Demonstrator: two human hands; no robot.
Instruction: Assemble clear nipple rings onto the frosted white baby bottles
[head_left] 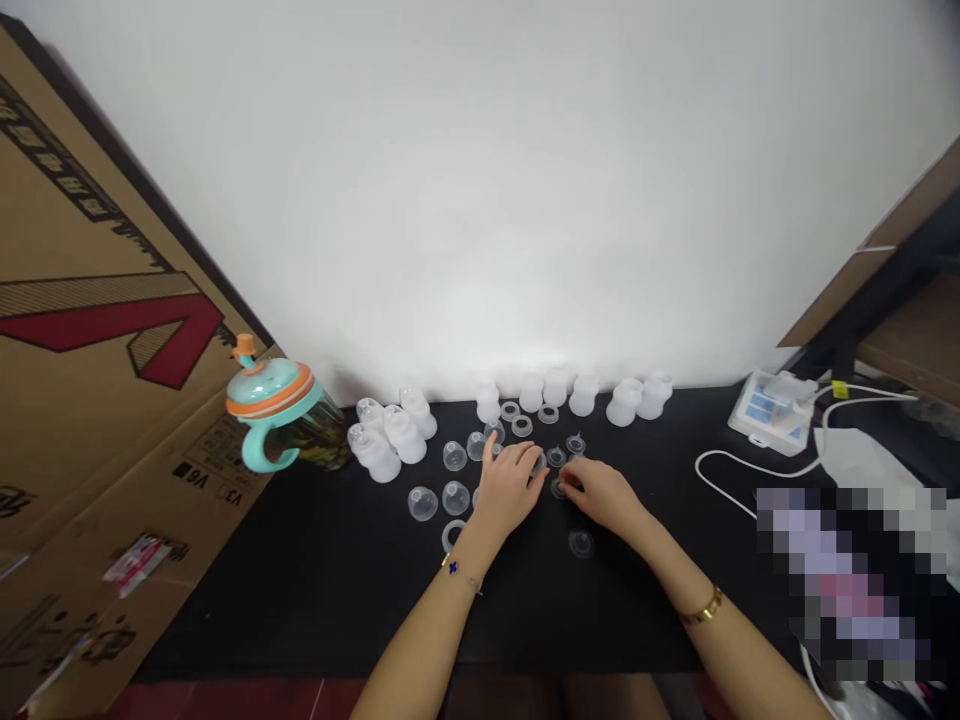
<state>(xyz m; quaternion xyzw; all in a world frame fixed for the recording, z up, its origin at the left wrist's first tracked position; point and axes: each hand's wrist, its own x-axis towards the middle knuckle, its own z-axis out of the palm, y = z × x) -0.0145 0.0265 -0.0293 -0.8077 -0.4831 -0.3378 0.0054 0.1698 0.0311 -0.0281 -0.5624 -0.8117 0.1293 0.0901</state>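
Note:
My left hand [512, 483] is over the middle of the black table, its fingers curled around a clear round piece [539, 462] that they partly cover. Close on its right, my right hand [602, 492] pinches the edge of a clear silicone nipple [558, 488] at the tabletop. More nipples lie around it: one nipple [575, 443] behind and another nipple [581, 543] in front. Clear dome caps, such as this cap [454, 456], stand left of my left hand. A screw ring [453, 536] lies by my left wrist, partly hidden. Further rings [522, 426] lie behind.
White bottle bodies [583, 395] line the wall. Several capped bottles [405, 433] cluster at left, beside a teal-and-orange lidded jug [274, 410]. A cardboard box [112, 400] borders the left side. At right are a white power strip [772, 412], its cable and a blurred-out patch.

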